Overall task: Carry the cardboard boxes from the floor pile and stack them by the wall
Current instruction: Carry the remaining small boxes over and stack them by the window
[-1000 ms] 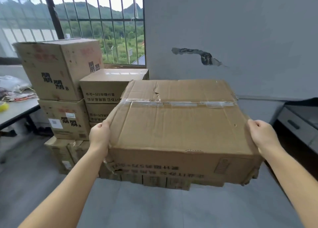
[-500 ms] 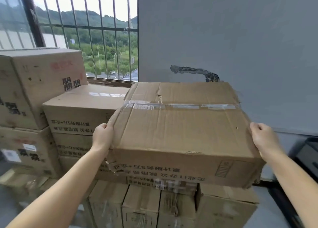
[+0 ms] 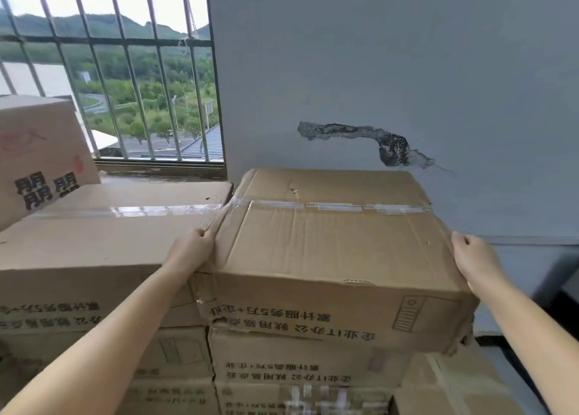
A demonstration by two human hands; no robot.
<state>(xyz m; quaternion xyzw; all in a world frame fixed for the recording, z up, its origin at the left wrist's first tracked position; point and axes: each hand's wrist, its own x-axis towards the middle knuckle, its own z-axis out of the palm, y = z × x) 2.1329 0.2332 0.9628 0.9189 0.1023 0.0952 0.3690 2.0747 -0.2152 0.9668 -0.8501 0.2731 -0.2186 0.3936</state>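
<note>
Both hands clamp the cardboard box (image 3: pixel 332 245): left hand (image 3: pixel 192 251) on its left edge, right hand (image 3: pixel 473 256) on its right, fingers curled over the sides. It sits atop the stack (image 3: pixel 300 364) by the wall (image 3: pixel 391 69), beside a neighbouring box (image 3: pixel 103 236).

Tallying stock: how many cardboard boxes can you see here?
8 at least: the held box; its taped neighbour at left; a large-print box far left; two under the held box; two under the neighbour; a lower-right box. Others may be hidden.
</note>
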